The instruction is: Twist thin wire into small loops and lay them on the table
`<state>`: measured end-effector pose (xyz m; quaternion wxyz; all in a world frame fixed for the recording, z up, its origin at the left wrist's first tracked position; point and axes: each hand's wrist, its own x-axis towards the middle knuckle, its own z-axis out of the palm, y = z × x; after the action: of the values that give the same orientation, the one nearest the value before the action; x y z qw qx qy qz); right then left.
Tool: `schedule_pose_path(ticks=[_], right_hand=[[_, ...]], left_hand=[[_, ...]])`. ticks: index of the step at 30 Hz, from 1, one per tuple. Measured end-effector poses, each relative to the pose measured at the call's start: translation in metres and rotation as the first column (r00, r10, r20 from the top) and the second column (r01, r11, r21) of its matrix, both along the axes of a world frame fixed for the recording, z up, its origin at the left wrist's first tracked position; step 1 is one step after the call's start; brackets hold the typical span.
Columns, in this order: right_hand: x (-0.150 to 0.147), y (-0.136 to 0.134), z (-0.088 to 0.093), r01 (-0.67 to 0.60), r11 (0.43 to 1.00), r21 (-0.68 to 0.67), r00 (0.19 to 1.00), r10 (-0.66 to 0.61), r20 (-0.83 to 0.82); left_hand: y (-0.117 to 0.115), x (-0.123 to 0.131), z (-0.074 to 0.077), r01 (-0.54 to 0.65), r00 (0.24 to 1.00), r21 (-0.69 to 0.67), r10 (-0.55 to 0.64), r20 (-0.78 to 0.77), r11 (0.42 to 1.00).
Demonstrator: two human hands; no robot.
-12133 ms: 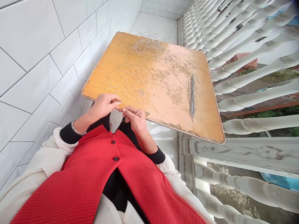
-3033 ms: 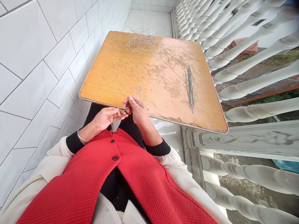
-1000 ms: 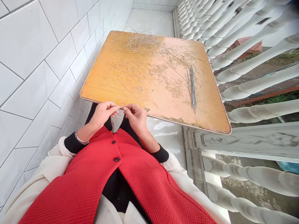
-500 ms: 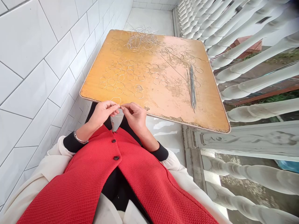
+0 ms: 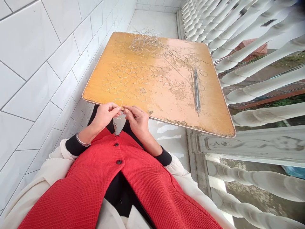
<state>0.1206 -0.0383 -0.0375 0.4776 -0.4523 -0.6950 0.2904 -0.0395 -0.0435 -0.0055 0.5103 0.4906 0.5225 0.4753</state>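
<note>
A thin wire ring [image 5: 117, 99] shows above my fingers at the near edge of the wooden table [image 5: 171, 108]. My left hand [image 5: 107, 115] is closed in a pinch on this ring. Close beside it, my right hand [image 5: 137, 118] is also pinched at the ring's right side, its fingertips almost touching the left ones. Several loose wire rings [image 5: 123, 87] lie spread over the left and middle of the tabletop. A tangled heap of wire [image 5: 146, 43] sits at the far edge, and a bundle of straight wires [image 5: 196, 90] lies on the right.
White wall tiles [image 5: 43, 82] run along the left side. A white balustrade [image 5: 264, 86] stands to the right of the table. A few long wires [image 5: 176, 68] cross the tabletop between the rings and the bundle.
The fingers of my right hand have shifted slightly at the ring, with the thumb and fingertips bent a little differently. The view has moved very slightly.
</note>
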Motion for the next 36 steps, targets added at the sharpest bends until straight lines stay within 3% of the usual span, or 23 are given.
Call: schedule_pose_path(ticks=[4, 11, 21, 30, 36], right_hand=[[-0.002, -0.002, -0.004, 0.012, 0.992, -0.122, 0.998, -0.020, -0.065], [-0.007, 0.001, -0.008, 0.058, 0.998, 0.025, 0.992, -0.061, 0.110], [-0.010, -0.006, -0.002, -0.031, 0.999, -0.018, 0.999, 0.031, 0.015], [-0.011, -0.003, -0.003, 0.095, 0.972, 0.213, 0.970, -0.139, 0.199], [-0.010, -0.005, 0.000, 0.110, 0.965, 0.236, 0.969, -0.157, 0.189]], left_hand=[[0.001, 0.002, -0.005, -0.079, 0.996, 0.074, 0.076, 0.049, 0.994], [0.001, 0.002, -0.007, -0.135, 0.989, 0.098, 0.128, 0.072, 0.986], [0.001, 0.004, -0.011, -0.143, 0.988, 0.114, 0.135, 0.078, 0.983], [0.000, 0.002, -0.016, -0.119, 0.991, 0.172, 0.128, -0.039, 0.978], [0.000, 0.001, -0.014, -0.106, 0.992, 0.201, 0.117, -0.047, 0.974]])
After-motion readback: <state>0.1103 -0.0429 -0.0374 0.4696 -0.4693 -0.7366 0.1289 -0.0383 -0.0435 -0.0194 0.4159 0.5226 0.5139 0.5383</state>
